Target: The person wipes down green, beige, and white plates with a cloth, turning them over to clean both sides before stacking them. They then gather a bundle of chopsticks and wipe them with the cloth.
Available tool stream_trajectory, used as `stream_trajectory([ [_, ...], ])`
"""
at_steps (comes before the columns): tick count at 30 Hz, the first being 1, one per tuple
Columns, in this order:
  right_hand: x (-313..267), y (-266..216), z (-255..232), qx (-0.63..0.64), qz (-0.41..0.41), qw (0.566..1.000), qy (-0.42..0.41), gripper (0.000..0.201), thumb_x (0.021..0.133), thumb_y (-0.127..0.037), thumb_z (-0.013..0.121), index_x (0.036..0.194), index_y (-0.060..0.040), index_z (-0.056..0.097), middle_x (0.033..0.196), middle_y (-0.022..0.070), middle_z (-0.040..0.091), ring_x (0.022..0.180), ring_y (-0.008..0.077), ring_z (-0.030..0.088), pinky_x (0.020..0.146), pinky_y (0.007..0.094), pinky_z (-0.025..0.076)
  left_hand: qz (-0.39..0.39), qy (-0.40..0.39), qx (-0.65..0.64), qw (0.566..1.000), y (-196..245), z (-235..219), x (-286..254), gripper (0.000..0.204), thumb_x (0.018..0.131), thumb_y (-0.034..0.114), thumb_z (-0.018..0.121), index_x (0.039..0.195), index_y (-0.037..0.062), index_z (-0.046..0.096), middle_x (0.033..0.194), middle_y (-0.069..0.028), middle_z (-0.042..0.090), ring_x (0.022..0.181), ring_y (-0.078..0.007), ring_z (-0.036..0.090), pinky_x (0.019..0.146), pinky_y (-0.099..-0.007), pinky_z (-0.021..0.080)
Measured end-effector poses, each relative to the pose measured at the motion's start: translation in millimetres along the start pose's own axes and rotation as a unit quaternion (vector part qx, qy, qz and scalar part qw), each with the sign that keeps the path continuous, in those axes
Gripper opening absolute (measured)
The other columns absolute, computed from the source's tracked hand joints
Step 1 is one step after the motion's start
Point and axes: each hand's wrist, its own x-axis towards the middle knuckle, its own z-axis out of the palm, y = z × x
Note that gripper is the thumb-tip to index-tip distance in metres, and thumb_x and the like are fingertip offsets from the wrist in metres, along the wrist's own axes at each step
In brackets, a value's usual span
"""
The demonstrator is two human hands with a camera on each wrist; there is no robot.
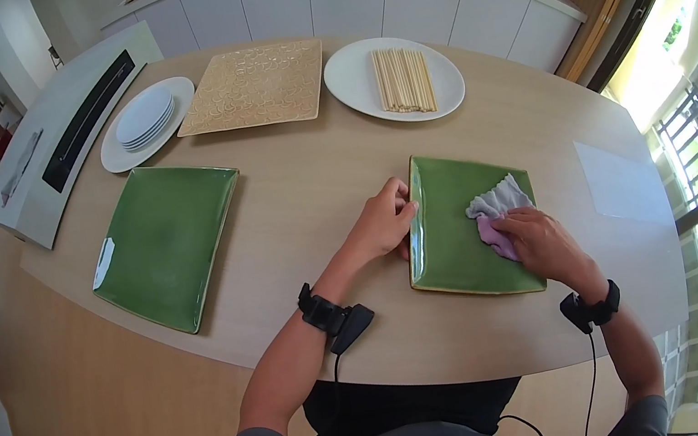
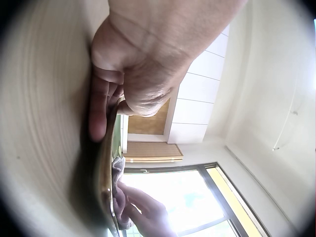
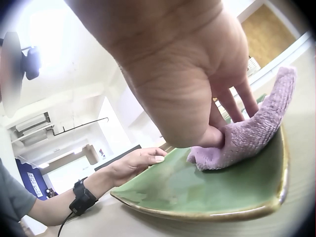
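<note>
In the head view a square green plate (image 1: 455, 246) lies on the table in front of the person. The left hand (image 1: 385, 223) grips its left edge, thumb at the rim and fingers at the underside, as the left wrist view shows of the hand (image 2: 143, 64) and plate edge (image 2: 105, 173). On the plate's right part, the right hand (image 1: 546, 245) holds a crumpled pink and grey cloth (image 1: 494, 203) against the surface. The right wrist view shows the right hand's (image 3: 182, 84) thumb and fingers pinching the pink cloth (image 3: 242, 140) on the green plate (image 3: 197, 190).
Another green plate (image 1: 169, 248) lies at the left. Along the back are stacked small white plates (image 1: 144, 115), a tan textured plate (image 1: 253, 88) and a white oval plate (image 1: 352, 79) bearing wooden sticks (image 1: 405, 81). A pale sheet (image 1: 624, 179) lies at the right.
</note>
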Motion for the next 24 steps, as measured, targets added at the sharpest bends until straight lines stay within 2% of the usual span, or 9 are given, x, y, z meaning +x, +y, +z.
stream_trajectory([
  [4,-3,-12,-1,0.034,0.001,0.999,-0.033,0.036,0.082,0.004,0.055,0.114,-0.0040,0.068,0.111,0.0205,0.069,0.111,0.0396,0.062,0.097,0.0468,0.049,-0.002,0.001,0.005,1.000,2,0,-1,0.023,0.102,0.014,0.053,0.115,-0.0015,0.043,0.094,-0.0151,0.070,0.059,-0.0182,0.066,0.041,-0.0325,0.054],
  [14,25,-25,17,0.085,-0.065,0.994,-0.021,0.040,0.080,0.006,0.054,0.116,-0.0032,0.069,0.116,0.0191,0.068,0.115,0.0372,0.060,0.098,0.0456,0.049,0.000,0.000,0.014,1.000,-1,0,2,0.022,0.102,0.013,0.053,0.115,-0.0015,0.043,0.095,-0.0151,0.069,0.061,-0.0183,0.066,0.041,-0.0324,0.054],
  [17,40,-21,23,0.086,-0.082,0.993,-0.006,0.039,0.081,0.005,0.055,0.117,-0.0034,0.068,0.118,0.0188,0.068,0.114,0.0368,0.060,0.098,0.0454,0.049,-0.011,0.000,0.012,1.000,0,1,1,0.022,0.102,0.013,0.053,0.115,-0.0013,0.043,0.095,-0.0148,0.069,0.061,-0.0185,0.066,0.041,-0.0327,0.054],
  [19,51,-20,25,0.082,-0.059,0.995,-0.013,0.037,0.084,0.002,0.055,0.118,-0.0042,0.067,0.120,0.0179,0.067,0.116,0.0363,0.060,0.099,0.0440,0.049,0.020,0.011,-0.019,1.000,-2,2,1,0.021,0.100,0.011,0.053,0.111,-0.0036,0.042,0.083,-0.0168,0.069,0.050,-0.0222,0.065,0.037,-0.0337,0.051],
  [20,55,-15,29,0.083,-0.059,0.995,-0.013,0.037,0.084,0.002,0.055,0.118,-0.0042,0.067,0.120,0.0179,0.067,0.116,0.0363,0.060,0.099,0.0440,0.049,0.020,0.011,-0.018,1.000,-2,3,1,0.021,0.100,0.011,0.053,0.111,-0.0036,0.042,0.083,-0.0168,0.069,0.050,-0.0222,0.065,0.037,-0.0337,0.051],
  [24,62,-2,35,0.016,-0.047,0.999,-0.001,0.040,0.090,-0.005,0.053,0.129,-0.0126,0.063,0.131,0.0153,0.063,0.127,0.0380,0.054,0.106,0.0472,0.044,0.018,0.013,-0.019,1.000,0,4,0,0.020,0.101,0.011,0.052,0.111,-0.0034,0.042,0.084,-0.0171,0.069,0.050,-0.0220,0.065,0.037,-0.0334,0.051],
])
